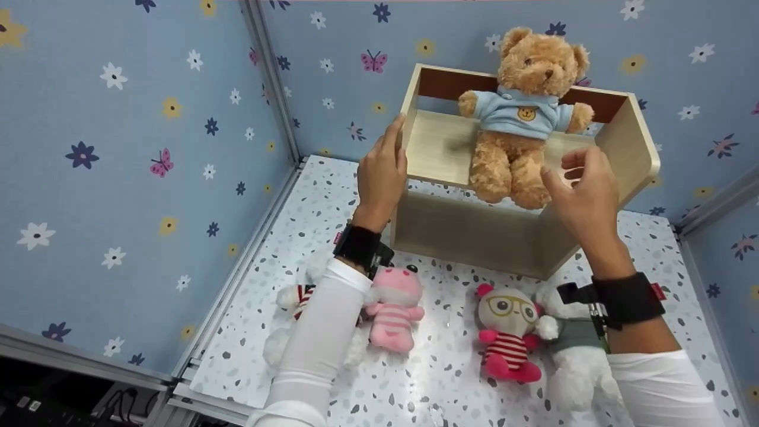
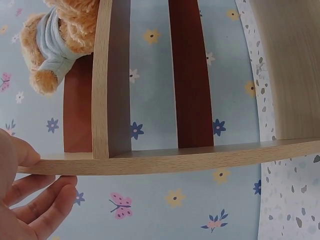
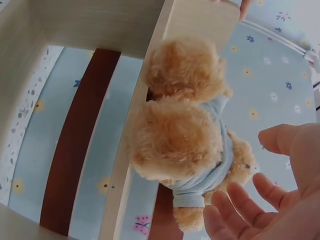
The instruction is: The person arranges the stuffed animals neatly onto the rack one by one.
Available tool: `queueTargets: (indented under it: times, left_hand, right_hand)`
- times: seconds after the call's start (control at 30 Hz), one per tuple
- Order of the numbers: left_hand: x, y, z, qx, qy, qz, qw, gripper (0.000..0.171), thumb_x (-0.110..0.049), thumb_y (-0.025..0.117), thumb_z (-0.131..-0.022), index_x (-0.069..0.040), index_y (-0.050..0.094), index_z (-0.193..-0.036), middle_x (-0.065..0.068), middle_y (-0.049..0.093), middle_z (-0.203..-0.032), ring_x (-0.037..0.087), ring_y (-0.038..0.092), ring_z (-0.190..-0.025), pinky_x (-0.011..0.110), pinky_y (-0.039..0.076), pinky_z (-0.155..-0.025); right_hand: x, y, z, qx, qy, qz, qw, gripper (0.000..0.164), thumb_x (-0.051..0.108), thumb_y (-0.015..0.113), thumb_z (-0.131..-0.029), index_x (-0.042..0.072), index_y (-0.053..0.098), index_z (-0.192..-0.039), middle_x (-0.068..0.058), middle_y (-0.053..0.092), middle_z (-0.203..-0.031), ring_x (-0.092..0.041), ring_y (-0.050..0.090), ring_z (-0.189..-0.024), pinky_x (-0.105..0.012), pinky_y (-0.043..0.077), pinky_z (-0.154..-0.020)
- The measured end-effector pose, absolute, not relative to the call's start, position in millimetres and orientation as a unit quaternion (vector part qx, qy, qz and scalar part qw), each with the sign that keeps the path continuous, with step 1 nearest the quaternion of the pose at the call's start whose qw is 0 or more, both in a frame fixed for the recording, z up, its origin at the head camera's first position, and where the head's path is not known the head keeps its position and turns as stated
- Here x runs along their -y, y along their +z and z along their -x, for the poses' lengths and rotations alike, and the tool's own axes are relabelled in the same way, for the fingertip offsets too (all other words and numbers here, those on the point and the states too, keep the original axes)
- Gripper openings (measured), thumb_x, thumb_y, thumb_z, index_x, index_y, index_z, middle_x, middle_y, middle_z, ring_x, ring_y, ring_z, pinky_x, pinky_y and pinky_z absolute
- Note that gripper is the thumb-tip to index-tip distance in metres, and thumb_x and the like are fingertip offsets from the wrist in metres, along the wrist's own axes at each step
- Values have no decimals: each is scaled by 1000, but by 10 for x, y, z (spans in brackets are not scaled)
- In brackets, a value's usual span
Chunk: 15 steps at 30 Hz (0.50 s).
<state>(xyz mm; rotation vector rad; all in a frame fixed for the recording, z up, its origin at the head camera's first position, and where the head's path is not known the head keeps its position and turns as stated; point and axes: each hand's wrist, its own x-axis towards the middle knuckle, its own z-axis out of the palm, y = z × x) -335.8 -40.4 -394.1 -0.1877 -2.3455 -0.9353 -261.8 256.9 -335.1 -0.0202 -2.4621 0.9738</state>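
A brown teddy bear (image 1: pixel 525 112) in a light blue top sits upright on the upper board of a small wooden shelf (image 1: pixel 442 142), its legs hanging over the front edge. My left hand (image 1: pixel 382 178) grips the shelf's left side panel. In the left wrist view, the thumb lies on one face of that panel (image 2: pixel 200 161) and the fingers on the other. Beside the bear's leg on the right is my right hand (image 1: pixel 590 193), its fingers loosely bent and holding nothing. The right wrist view shows a gap between this hand (image 3: pixel 280 195) and the bear (image 3: pixel 177 137).
On the speckled table (image 1: pixel 445 367) lie a pink frog plush (image 1: pixel 394 308), a plush with yellow glasses (image 1: pixel 507 332) and a white plush in a green top (image 1: pixel 581 356). Another white plush (image 1: pixel 290 296) is partly hidden under my left forearm. Flowered panels (image 1: pixel 148 207) enclose the table.
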Motion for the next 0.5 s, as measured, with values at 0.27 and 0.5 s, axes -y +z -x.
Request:
queueTargets:
  times: [0.27,0.5]
  left_hand:
    - [410,-3939,3319,886,-357,69,288,61,-8,60,-101,-22,41,-157,12,65,-140,29,73,-96,36,60,-80]
    - [400,-3936,3310,894,-345,64,278,63,-8,60,-101,-24,39,-158,13,73,-117,27,71,-87,35,60,-74]
  right_hand:
    - [-2524,-3472,2347,882,377,-30,279,27,17,72,-93,-5,62,-107,-16,62,-103,-18,56,-92,-20,41,-82]
    - [-2477,-3721,2153,874,390,-56,284,18,8,73,-91,-4,62,-99,-15,64,-96,-16,57,-86,-17,41,-80]
